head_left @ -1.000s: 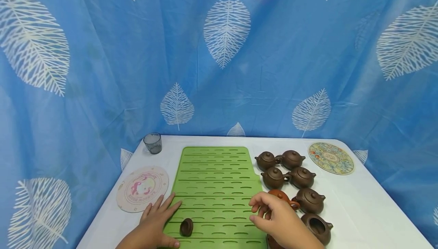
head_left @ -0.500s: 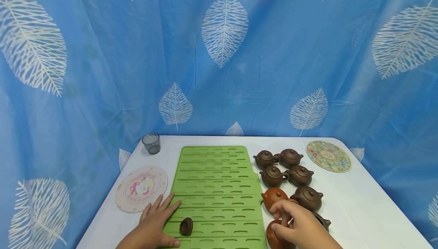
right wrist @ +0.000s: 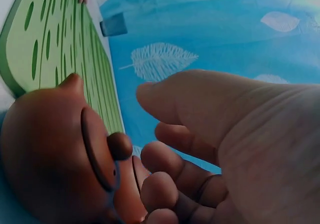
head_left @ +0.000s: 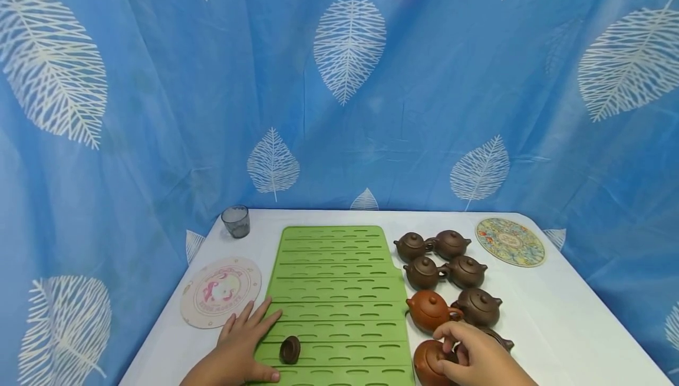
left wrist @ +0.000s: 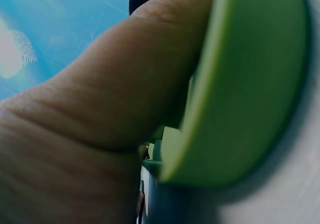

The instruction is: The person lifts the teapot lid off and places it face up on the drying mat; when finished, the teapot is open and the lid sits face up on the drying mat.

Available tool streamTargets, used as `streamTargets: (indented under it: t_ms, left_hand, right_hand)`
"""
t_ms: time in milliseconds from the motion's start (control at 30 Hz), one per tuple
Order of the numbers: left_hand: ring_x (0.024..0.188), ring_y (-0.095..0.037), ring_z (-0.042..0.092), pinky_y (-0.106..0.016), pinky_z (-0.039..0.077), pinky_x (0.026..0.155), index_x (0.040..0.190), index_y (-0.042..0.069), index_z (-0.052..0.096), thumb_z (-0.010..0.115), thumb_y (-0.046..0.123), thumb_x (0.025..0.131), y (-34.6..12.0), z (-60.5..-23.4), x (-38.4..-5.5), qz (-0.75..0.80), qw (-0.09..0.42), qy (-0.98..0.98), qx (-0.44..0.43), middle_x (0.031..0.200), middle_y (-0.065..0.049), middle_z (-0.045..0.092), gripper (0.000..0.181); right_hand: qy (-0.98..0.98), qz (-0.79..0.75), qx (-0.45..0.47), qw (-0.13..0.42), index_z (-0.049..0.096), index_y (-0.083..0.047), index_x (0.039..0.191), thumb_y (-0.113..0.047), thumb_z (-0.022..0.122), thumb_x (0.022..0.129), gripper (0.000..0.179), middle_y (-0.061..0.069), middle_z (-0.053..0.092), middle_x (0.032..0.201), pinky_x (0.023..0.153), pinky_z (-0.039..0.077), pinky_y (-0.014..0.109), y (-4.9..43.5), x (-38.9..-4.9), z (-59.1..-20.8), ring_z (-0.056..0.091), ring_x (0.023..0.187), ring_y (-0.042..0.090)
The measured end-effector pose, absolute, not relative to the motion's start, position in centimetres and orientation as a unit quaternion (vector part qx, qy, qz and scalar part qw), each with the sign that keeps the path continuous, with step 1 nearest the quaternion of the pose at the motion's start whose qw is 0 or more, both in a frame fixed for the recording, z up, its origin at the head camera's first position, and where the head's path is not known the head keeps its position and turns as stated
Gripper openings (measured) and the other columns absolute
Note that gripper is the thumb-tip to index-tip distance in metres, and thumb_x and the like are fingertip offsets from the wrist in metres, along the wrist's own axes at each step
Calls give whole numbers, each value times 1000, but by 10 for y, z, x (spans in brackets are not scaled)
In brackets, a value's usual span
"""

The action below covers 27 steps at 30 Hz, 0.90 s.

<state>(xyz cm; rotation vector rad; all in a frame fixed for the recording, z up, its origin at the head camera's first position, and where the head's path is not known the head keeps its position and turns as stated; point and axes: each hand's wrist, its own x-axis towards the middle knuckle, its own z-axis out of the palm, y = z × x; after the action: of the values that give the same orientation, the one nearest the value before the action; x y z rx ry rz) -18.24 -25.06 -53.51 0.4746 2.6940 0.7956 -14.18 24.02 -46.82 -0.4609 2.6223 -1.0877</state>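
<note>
My left hand (head_left: 239,347) rests with fingers spread on the left edge of the green slotted mat (head_left: 339,289). In the left wrist view its thumb (left wrist: 135,58) presses against the green rim. A small dark brown teapot lid (head_left: 289,350) lies tipped on the mat beside it. My right hand (head_left: 474,353) hovers over the nearest reddish-brown teapot (head_left: 428,362), fingers loosely bent. The right wrist view shows that pot's lid knob (right wrist: 120,145) just short of the fingertips, with nothing held. An orange-brown teapot (head_left: 427,310) stands right behind; the hand hides part of a dark pot.
Several dark brown teapots, such as one dark teapot (head_left: 479,307), stand in two columns right of the mat. A floral round coaster (head_left: 510,242) lies at the back right. On the left are a pink-printed round coaster (head_left: 221,293) and a grey glass cup (head_left: 236,221).
My right hand has moved right and toward me, from over the mat's edge to above the nearest reddish-brown teapot. The left hand has stayed in place.
</note>
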Motion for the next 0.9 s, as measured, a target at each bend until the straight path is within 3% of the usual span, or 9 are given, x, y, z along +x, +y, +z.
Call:
streamTargets:
  t_ms: [300, 567, 900]
  left_hand:
    - [156, -56, 10, -84, 4, 114, 162, 25, 42, 89, 70, 60, -252, -540, -187, 285, 143, 934, 161, 175, -12, 19, 121]
    - [156, -57, 8, -84, 5, 114, 163, 19, 41, 89, 67, 63, -250, -537, -185, 285, 142, 932, 171, 174, -18, 20, 121]
    - [157, -56, 9, -84, 5, 114, 162, 20, 42, 89, 71, 60, -250, -537, -183, 280, 126, 937, 169, 175, -15, 20, 123]
  right_hand:
    - [895, -382, -170, 157, 69, -12, 116, -23, 80, 93, 28, -1, 56, 89, 54, 42, 25, 245, -143, -479, 47, 63, 3]
    - [898, -381, -170, 141, 70, -11, 107, -18, 79, 93, 17, -9, 57, 82, 55, 41, 24, 247, -144, -485, 46, 62, 0]
    - [891, -405, -142, 147, 70, -9, 101, -11, 77, 93, 11, -6, 59, 79, 55, 42, 23, 246, -145, -487, 48, 61, 0]
